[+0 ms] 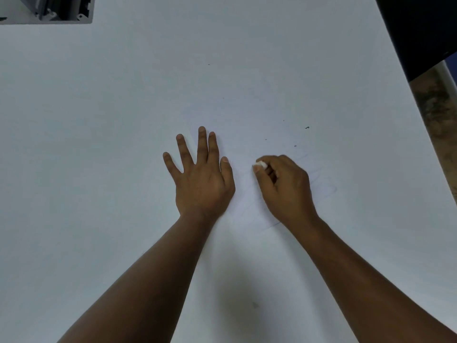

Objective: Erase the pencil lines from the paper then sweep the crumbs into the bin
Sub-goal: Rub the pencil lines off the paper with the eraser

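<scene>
My left hand (201,174) lies flat, fingers spread, pinning the paper (249,194) so it won't slide; my right hand (284,186) pinches an eraser (261,164), rubbing.

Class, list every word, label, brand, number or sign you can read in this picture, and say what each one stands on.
None can be read.
The paper under the left hand shows only faint pencil lines, too pale to read as letters or numbers.
The white eraser pinched in the right hand shows no brand.
The grey object at the top left corner bears no visible label.
</scene>
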The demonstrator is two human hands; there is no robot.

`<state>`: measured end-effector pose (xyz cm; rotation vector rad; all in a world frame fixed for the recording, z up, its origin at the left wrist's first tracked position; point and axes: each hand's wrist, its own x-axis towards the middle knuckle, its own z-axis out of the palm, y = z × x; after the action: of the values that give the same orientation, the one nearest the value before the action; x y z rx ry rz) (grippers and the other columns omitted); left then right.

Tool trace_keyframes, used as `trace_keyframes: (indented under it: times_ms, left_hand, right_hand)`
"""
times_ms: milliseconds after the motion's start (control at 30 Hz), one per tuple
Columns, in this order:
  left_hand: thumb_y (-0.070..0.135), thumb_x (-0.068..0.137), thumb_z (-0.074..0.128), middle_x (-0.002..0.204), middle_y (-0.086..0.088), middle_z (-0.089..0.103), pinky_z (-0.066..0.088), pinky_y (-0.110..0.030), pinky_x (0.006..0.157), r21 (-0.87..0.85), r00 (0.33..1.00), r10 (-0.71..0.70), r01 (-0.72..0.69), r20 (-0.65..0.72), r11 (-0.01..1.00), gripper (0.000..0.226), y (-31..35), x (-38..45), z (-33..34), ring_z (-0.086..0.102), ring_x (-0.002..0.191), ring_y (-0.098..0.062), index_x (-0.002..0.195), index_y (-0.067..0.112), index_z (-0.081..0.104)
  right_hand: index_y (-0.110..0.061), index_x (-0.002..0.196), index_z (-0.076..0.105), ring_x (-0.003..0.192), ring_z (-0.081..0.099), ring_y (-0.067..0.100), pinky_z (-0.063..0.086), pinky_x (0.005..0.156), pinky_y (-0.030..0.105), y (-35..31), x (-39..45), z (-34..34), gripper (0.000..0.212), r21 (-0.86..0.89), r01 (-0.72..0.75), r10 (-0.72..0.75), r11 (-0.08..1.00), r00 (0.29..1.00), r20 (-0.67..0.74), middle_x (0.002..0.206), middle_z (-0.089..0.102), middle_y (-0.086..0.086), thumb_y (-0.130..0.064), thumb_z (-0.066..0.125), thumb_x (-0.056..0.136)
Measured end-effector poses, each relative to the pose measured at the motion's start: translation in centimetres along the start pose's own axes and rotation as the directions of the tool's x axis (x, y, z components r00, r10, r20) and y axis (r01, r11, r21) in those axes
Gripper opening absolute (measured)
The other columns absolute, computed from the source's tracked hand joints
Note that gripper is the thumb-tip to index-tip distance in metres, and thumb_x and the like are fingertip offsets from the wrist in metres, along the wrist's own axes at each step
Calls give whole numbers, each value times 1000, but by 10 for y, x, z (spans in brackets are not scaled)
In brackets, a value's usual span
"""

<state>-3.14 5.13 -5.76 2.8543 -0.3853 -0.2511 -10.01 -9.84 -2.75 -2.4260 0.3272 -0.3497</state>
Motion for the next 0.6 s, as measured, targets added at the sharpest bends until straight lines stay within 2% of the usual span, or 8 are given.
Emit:
trace_keyframes:
  times_ms: [100, 300, 467, 600]
  left_hand:
    - [44, 104, 9, 173, 5, -2, -7, -66, 122, 15, 1000, 28, -28, -10, 1000, 65, -1, -12, -1, -12, 158, -32, 165, 22, 4]
    - [39, 102, 10, 173, 5, 0, -6, -67, 122, 51, 1000, 31, -30, -4, 998, 65, -3, -5, 0, -12, 158, -32, 165, 22, 6]
    - [40, 104, 16, 173, 1, 1, -3, -69, 121, 92, 998, 54, -53, -14, 994, 63, -5, -8, 2, -9, 158, -36, 165, 27, 6]
    - [46, 101, 2, 173, 4, -6, -5, -71, 120, 121, 997, 75, -78, 27, 990, 65, -3, -8, 0, -13, 158, -34, 164, 29, 2]
  right_hand:
    - [-10, 93, 69, 76, 57, 12, 46, 69, 21, 2, 7, 2, 15, 24, -26, 27, 999, 999, -40, 83, 65, -1, -21, 60, 97]
    - [-10, 96, 70, 79, 60, 15, 49, 74, 28, 6, 31, 5, 18, 25, -75, 74, 997, 997, 8, 84, 68, 0, -23, 58, 98]
    - [-13, 89, 70, 66, 56, 16, 50, 65, 35, -9, 20, 19, 19, -54, 102, -96, 993, 990, 104, 71, 61, -1, -24, 56, 97]
    - [-10, 90, 69, 65, 57, 21, 50, 61, 35, -14, 18, 32, 21, -104, 222, -204, 970, 966, 156, 75, 60, 5, -22, 54, 97]
